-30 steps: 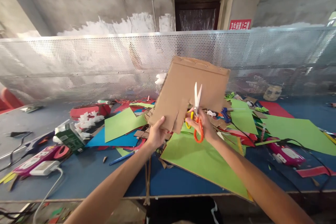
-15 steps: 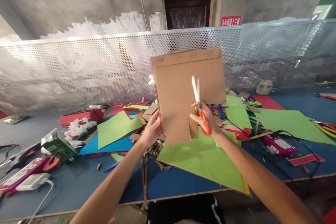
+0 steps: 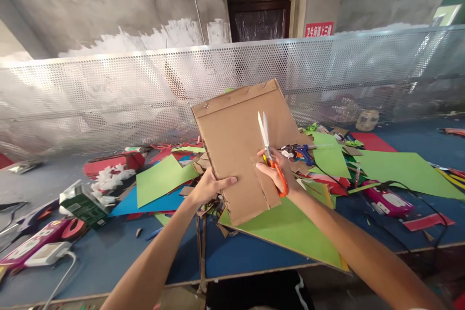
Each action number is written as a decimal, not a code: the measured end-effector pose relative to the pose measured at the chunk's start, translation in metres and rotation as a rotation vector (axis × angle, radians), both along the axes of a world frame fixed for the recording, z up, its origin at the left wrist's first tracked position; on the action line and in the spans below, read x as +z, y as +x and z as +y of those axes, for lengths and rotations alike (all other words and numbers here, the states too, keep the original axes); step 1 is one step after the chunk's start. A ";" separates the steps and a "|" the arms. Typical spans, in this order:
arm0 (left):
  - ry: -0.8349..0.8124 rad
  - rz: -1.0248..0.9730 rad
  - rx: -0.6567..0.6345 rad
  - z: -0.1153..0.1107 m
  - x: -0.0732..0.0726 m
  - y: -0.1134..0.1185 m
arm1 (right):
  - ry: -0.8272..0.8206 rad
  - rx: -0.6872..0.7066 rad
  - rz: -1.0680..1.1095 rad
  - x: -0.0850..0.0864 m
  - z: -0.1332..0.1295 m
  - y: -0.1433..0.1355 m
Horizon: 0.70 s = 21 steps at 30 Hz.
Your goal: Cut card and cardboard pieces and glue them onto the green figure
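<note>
A brown cardboard sheet (image 3: 236, 140) is held up in front of me, tilted, with a folded strip along its top edge and a slit running up from its lower edge. My left hand (image 3: 209, 188) grips its left edge, thumb on the near face. Orange-handled scissors (image 3: 265, 131) point upward in my right hand (image 3: 278, 172), their blades slightly apart in front of the sheet. The fingers of that hand wrap the handles near the slit. Beneath, a large green board (image 3: 290, 232) lies at the table's front edge.
Green paper (image 3: 403, 169), a blue glue gun (image 3: 303, 152) and a pink power strip (image 3: 388, 201) lie to the right. On the left are a green box (image 3: 83, 203), a red box (image 3: 114, 163) and another power strip (image 3: 36, 242). A perforated metal screen (image 3: 145, 92) borders the blue table (image 3: 109, 261).
The cardboard has come lower and tilted counterclockwise. My left thumb now lies across its face. The scissors have dropped slightly and shifted a little left with my right hand.
</note>
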<state>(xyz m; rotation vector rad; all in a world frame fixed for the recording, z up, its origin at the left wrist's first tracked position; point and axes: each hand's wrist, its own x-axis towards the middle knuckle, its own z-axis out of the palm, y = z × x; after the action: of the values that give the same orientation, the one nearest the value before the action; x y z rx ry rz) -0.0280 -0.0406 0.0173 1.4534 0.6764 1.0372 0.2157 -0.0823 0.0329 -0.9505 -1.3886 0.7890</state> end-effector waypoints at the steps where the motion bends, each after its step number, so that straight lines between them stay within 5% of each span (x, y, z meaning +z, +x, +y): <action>1: 0.021 0.004 0.006 0.000 0.001 -0.002 | 0.000 0.014 0.000 0.001 -0.001 0.000; 17: -0.187 -0.191 0.021 -0.003 -0.004 0.009 | 0.041 -0.061 -0.046 -0.009 0.003 -0.005; 21: -0.182 -0.211 0.078 -0.001 -0.009 0.012 | 0.006 0.017 -0.074 -0.007 0.005 0.001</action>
<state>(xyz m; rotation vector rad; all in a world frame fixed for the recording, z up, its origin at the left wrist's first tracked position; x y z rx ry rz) -0.0163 -0.0412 0.0087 1.1497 0.6605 1.1408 0.2171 -0.0776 0.0259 -0.9729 -1.4642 0.7686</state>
